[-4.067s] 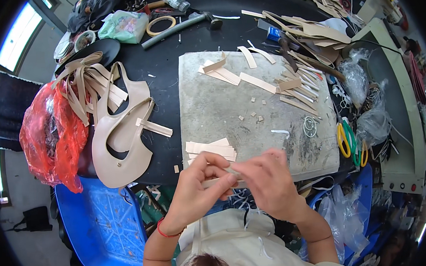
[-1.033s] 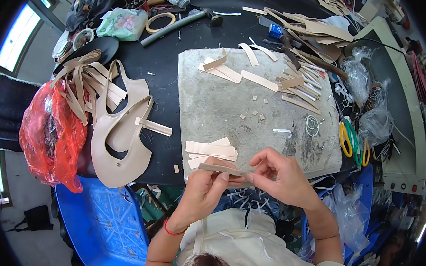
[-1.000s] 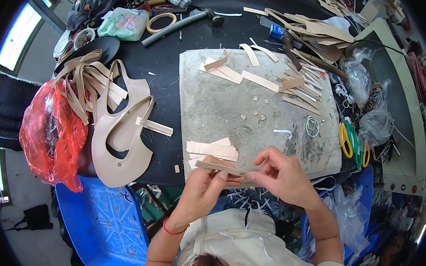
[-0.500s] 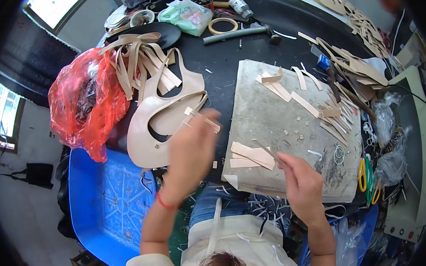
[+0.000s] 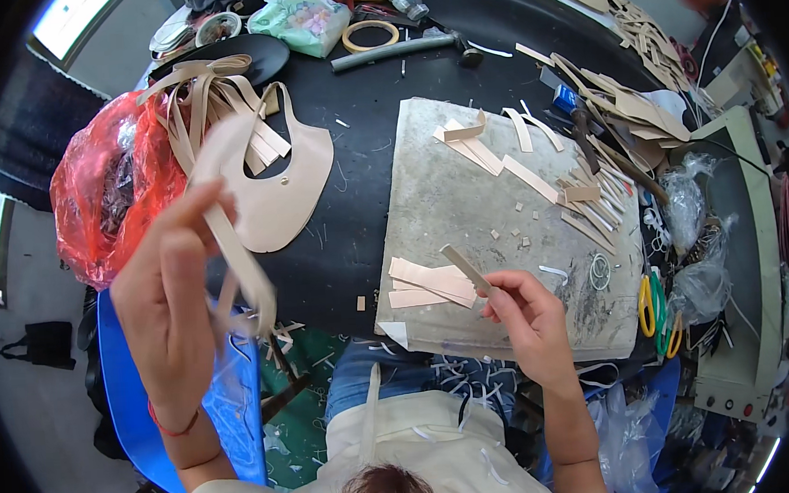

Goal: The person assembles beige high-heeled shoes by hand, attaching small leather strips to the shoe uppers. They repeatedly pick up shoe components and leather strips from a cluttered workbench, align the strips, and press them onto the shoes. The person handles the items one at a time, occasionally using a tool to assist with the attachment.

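- Left hand (image 5: 177, 314) was up off the bench's near left corner, fingers closed on a long tan strap (image 5: 237, 256); its grip was shut on the strap's middle, and the strap looked blurred, so it was likely swinging.
- The strap ran from above the fingers down past the palm, its lower end hanging loose beside the blue chair (image 5: 123, 390) below the bench's near edge.
- Right hand (image 5: 525, 315) sat over the near edge of the grey board (image 5: 464, 206), thumb and fingers pinched together on the lower end of a short strip (image 5: 466, 267).
- That strip stuck out up and to the left of the grip, slanting over the board, with its free end just above the stack of cut pieces (image 5: 428, 285) near the board's near left corner.
- Best handling, as I judged it: hold the strap taut near its middle, so that the loose tail would not catch the bench edge or the chair.
- The strip wanted a light pinch at its very end, kept flat so that it would not bend.
- The bib-shaped leather piece (image 5: 283, 190) lay flat towards the bench's left side, well clear of both hands.
- The red bag (image 5: 103, 201) bulged at the bench's left edge, just behind the raised strap; a swing that way might snag.
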The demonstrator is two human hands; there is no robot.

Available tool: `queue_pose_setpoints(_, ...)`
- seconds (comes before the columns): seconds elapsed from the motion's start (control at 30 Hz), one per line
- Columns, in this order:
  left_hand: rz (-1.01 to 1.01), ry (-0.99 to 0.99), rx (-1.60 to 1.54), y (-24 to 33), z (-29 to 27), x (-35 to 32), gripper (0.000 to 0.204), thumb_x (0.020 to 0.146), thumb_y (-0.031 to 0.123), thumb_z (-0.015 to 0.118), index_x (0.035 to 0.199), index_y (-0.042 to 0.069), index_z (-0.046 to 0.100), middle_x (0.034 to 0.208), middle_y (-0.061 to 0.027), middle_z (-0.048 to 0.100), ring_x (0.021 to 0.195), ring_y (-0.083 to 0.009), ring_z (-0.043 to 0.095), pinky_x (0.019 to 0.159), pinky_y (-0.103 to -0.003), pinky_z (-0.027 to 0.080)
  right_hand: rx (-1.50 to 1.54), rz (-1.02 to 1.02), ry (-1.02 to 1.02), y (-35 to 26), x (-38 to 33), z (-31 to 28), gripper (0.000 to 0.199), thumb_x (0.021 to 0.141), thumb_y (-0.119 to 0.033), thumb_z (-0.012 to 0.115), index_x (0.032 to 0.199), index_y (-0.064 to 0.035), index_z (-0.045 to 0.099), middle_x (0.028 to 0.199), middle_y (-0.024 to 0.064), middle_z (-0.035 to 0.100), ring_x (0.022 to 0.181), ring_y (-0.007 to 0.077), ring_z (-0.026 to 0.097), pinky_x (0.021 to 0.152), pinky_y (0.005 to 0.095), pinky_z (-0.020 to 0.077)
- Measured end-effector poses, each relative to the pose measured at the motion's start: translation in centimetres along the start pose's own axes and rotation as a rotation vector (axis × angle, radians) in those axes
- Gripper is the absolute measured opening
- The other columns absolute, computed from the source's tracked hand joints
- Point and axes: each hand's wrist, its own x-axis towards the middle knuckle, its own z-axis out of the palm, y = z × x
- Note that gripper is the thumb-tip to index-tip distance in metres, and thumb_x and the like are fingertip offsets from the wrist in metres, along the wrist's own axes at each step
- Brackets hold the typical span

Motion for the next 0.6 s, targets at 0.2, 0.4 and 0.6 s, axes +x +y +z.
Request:
queue_pose_setpoints(0.2, -0.400, -0.318, -0.423, 0.2, 3.7, -3.6, 0.050, 0.085, -0.007, 0.057, 0.132, -0.004, 0.040, 0.104, -0.0145, 0.063, 0.091, -0.0183, 0.065, 0.075, -0.026, 0.055, 0.012, -0.002, -0.034, -0.7, -0.4, 0.6, 0.017, 0.092, -0.003, 0.053, 0.107, 0.0013, 0.061, 0.087, 0.0040, 0.061, 0.077, 0.0078, 0.057, 0.070, 0.0218, 0.0458)
queue_pose_setpoints(0.4, -0.687, -0.324, -0.799, -2.2, 7.3, -7.3, 0.036, 0.087, -0.001, 0.058, 0.121, -0.008, 0.047, 0.103, -0.0187, 0.064, 0.089, -0.0206, 0.066, 0.078, -0.029, 0.056, -0.028, -0.074, -0.080, -1.4, -0.2, 2.1, 0.019, 0.090, -0.002, 0.055, 0.108, 0.0012, 0.062, 0.085, 0.0042, 0.059, 0.076, 0.0088, 0.055, 0.069, 0.0222, 0.0453)
queue_pose_setpoints(0.6, -0.696, -0.387, -0.965, -2.7, 8.1, -8.5, 0.042, 0.085, -0.003, 0.060, 0.124, -0.007, 0.047, 0.105, -0.0131, 0.062, 0.096, -0.0198, 0.064, 0.078, -0.028, 0.053, -0.059, -0.089, -0.242, -1.9, 0.6, 4.7, 0.017, 0.087, -0.004, 0.062, 0.101, 0.0029, 0.065, 0.085, 0.0065, 0.060, 0.073, 0.0100, 0.059, 0.063, 0.0225, 0.0477)
